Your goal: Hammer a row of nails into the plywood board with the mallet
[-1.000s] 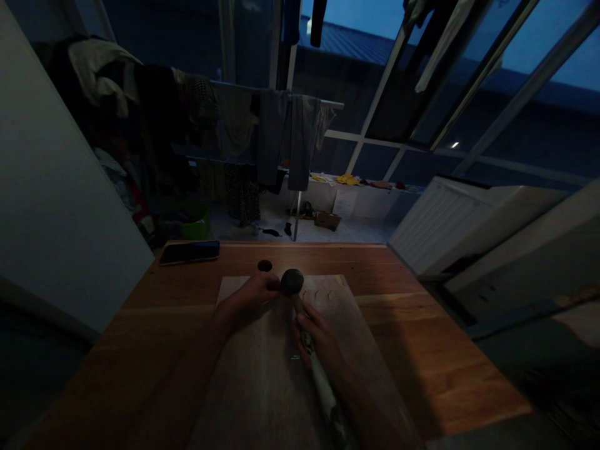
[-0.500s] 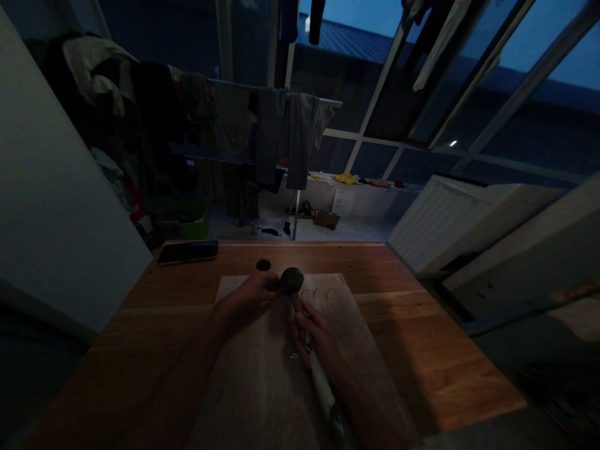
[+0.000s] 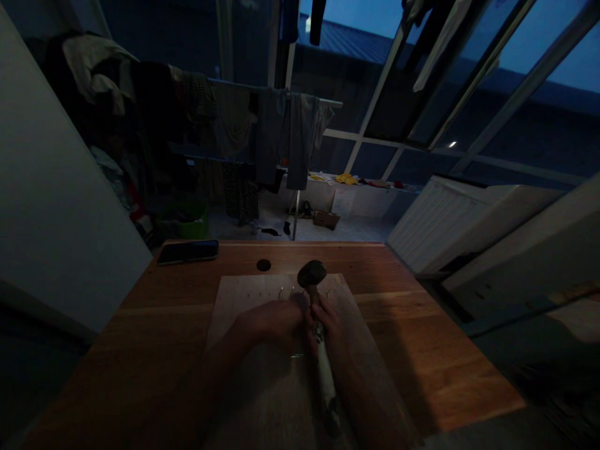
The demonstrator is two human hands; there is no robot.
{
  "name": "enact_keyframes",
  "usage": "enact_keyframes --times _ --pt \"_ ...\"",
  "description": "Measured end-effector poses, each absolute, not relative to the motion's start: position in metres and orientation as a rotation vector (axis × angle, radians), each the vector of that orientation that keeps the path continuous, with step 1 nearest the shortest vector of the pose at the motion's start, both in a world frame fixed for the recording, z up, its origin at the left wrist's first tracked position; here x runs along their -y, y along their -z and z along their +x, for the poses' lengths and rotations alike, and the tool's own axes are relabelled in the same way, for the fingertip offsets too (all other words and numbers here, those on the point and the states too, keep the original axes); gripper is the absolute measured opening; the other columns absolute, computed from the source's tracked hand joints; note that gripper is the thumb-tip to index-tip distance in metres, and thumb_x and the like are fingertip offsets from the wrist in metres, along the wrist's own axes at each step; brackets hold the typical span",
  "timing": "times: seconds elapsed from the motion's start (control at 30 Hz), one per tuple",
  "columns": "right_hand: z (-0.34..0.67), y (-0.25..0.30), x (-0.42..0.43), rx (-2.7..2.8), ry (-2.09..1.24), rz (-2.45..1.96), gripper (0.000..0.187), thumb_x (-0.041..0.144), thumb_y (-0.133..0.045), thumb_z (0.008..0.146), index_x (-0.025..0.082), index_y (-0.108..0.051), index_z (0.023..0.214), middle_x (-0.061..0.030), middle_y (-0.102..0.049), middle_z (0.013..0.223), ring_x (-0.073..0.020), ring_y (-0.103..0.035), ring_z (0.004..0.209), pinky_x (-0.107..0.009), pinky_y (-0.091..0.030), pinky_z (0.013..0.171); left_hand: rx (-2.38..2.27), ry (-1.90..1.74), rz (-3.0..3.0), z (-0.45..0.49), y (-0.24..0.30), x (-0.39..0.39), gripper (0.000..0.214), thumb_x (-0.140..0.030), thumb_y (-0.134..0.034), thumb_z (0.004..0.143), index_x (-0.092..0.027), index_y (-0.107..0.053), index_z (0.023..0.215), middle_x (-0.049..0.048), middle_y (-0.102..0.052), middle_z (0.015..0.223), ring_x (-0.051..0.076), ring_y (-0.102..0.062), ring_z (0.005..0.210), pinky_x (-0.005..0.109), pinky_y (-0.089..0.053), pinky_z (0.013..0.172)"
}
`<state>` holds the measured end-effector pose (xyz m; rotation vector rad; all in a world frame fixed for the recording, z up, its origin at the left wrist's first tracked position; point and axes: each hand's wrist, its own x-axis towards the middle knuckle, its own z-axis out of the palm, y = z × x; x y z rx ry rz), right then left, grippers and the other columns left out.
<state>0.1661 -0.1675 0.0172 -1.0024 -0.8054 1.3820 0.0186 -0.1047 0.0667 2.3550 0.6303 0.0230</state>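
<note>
My right hand [image 3: 325, 319] is wrapped round the hammer [image 3: 323, 365] high on its handle, just under the dark head [image 3: 312, 273]. The pale, patchy handle slants down toward me. My left hand [image 3: 281, 322] is beside the right one, over the wooden board [image 3: 248, 381], its fingers curled in; what they hold, if anything, is hidden. Several thin nails [image 3: 280, 292] stick up in a row near the board's far edge, some leaning or bent, with small dark marks left of them. Some loose nails [image 3: 296, 355] lie on the board below my left hand.
The board lies on a wooden table [image 3: 422, 337]. A phone [image 3: 188, 251] rests at the far left corner, and a round dark hole [image 3: 264, 265] is beyond the board. Past the table are a clothes rack [image 3: 328, 101], a green basket [image 3: 192, 222] and a white ribbed panel [image 3: 435, 219].
My left hand has come back from the board's far edge toward my right hand. The hammer and my right hand have shifted a little to the right, baring more nails.
</note>
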Motion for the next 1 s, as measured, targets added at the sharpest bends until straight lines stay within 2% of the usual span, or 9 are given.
enact_keyframes --times 0.17,0.3,0.37,0.5,0.63,0.77,1.0 --pt "0.168 -0.011 0.167 0.817 -1.377 -1.004 0.036 0.058 -0.07 0.081 0.024 -0.06 0.08 0.0076 -0.046 0.048 -0.0095 -0.037 0.034 -0.022 -0.031 0.033 -0.667 0.019 2.4 0.023 -0.059 0.112 0.03 -0.006 -0.076 0.06 -0.028 -0.081 0.08 0.0026 -0.069 0.066 0.026 -0.064 0.063 0.035 -0.044 0.057" --pt "0.168 -0.01 0.167 0.806 -1.382 -0.993 0.035 0.058 -0.071 0.081 0.024 -0.06 0.082 0.007 -0.049 0.051 -0.0095 -0.039 0.036 -0.021 -0.033 0.035 -0.644 0.0 2.351 0.023 -0.06 0.111 0.037 -0.002 -0.073 0.062 -0.029 -0.081 0.086 0.002 -0.071 0.071 0.024 -0.064 0.064 0.034 -0.045 0.058" --pt "0.169 -0.01 0.166 0.802 -1.387 -0.984 0.035 0.056 -0.072 0.081 0.024 -0.06 0.084 0.0068 -0.051 0.053 -0.0088 -0.039 0.036 -0.021 -0.033 0.034 -0.683 0.014 2.35 0.022 -0.061 0.109 0.03 -0.003 -0.072 0.063 -0.026 -0.079 0.081 0.0027 -0.07 0.073 0.024 -0.065 0.066 0.033 -0.046 0.06" --pt "0.17 -0.01 0.166 0.78 -1.406 -0.982 0.035 0.055 -0.075 0.079 0.024 -0.059 0.086 0.0068 -0.055 0.057 -0.0072 -0.039 0.034 -0.02 -0.031 0.031 -0.83 -0.034 2.415 0.01 -0.063 0.096 0.016 -0.005 -0.069 0.065 -0.02 -0.065 0.063 0.0036 -0.064 0.078 0.021 -0.061 0.07 0.031 -0.044 0.062" --pt "0.169 -0.013 0.166 0.727 -1.388 -0.982 0.038 0.053 -0.078 0.075 0.024 -0.057 0.086 0.0075 -0.056 0.058 -0.006 -0.039 0.03 -0.019 -0.027 0.027 -1.048 -0.011 2.364 -0.02 -0.064 0.073 0.007 -0.014 -0.067 0.071 -0.02 -0.062 0.072 0.0009 -0.061 0.075 0.018 -0.057 0.068 0.028 -0.037 0.059" --pt "0.169 -0.017 0.168 0.747 -1.394 -1.025 0.038 0.052 -0.079 0.076 0.022 -0.058 0.086 0.0074 -0.055 0.057 -0.0066 -0.043 0.03 -0.019 -0.029 0.027 -1.274 -0.131 2.285 -0.043 -0.057 0.056 0.004 -0.018 -0.064 0.076 -0.02 -0.061 0.079 0.0005 -0.063 0.079 0.017 -0.056 0.071 0.026 -0.032 0.059" --pt "0.168 -0.022 0.168 0.804 -1.406 -1.008 0.037 0.052 -0.077 0.078 0.021 -0.058 0.085 0.0072 -0.057 0.06 -0.006 -0.043 0.029 -0.019 -0.031 0.026 -1.241 -0.258 2.231 -0.044 -0.037 0.052 0.005 -0.017 -0.058 0.078 -0.021 -0.062 0.076 0.0022 -0.065 0.08 0.017 -0.055 0.069 0.028 -0.033 0.06"
